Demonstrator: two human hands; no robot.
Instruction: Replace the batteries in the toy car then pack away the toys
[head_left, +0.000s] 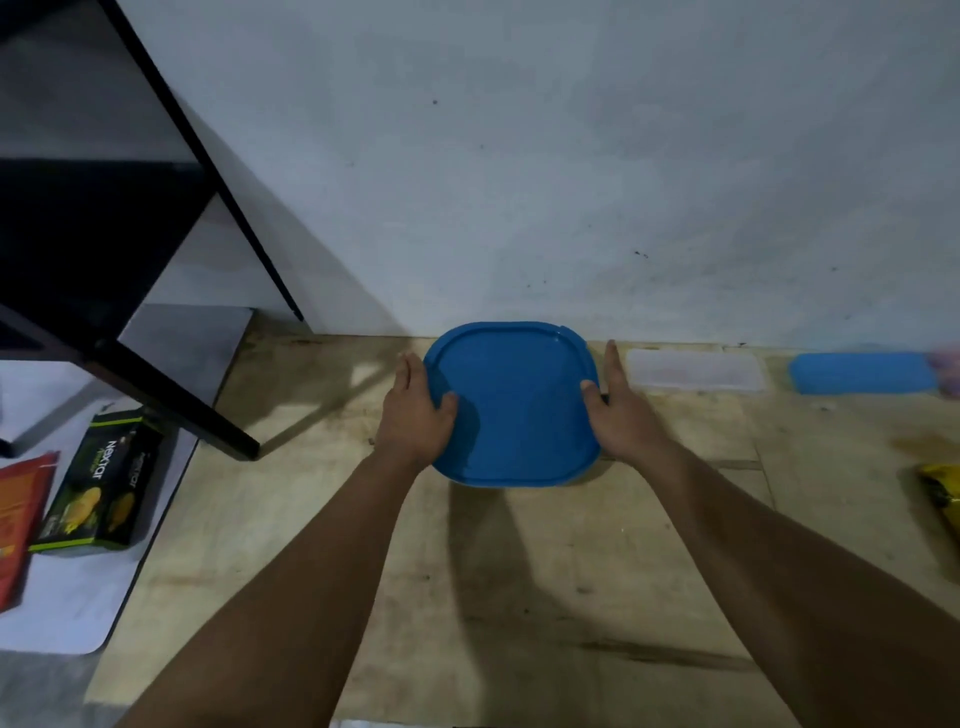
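A blue, rounded-square lidded container (511, 405) sits on a plywood board (467, 571) close to the wall. My left hand (415, 405) presses against its left side with the thumb on the lid. My right hand (621, 405) grips the right side, its thumb also over the lid's edge. The lid covers whatever is inside. No toy car or batteries show.
A clear flat container (696, 369) and a blue lid (862, 373) lie along the wall to the right. A yellow packet (943, 499) is at the right edge. Black table legs (171, 405), a green box (104, 493) and a red packet (15, 519) are on the left.
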